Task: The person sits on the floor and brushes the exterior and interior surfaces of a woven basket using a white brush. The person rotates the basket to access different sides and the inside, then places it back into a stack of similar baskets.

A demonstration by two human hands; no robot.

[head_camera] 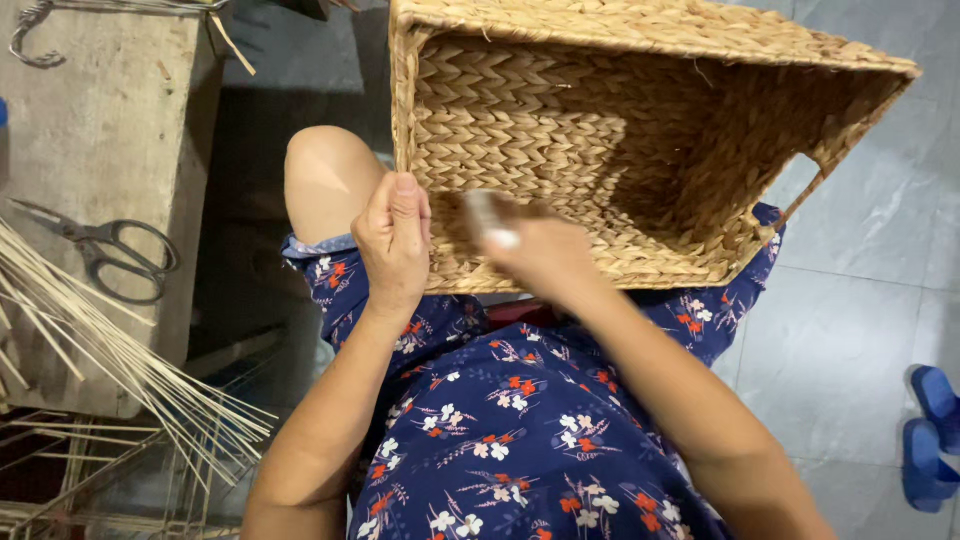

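Observation:
A large rectangular woven straw basket [560,120] rests tilted on my lap, its opening facing me. My left hand [395,240] grips the basket's near left rim, fingers curled over the edge. My right hand [535,250] reaches inside the basket near the front wall and holds a small pale object [490,218], blurred by motion; what it is cannot be made out. A cut-out handle hole [795,185] shows in the basket's right wall.
A wooden bench [100,150] at the left carries dark scissors [110,250] and a bundle of thin pale reeds [120,360]. A metal hook [35,35] lies at its far corner. Blue sandals [930,430] sit on the grey tiled floor at the right.

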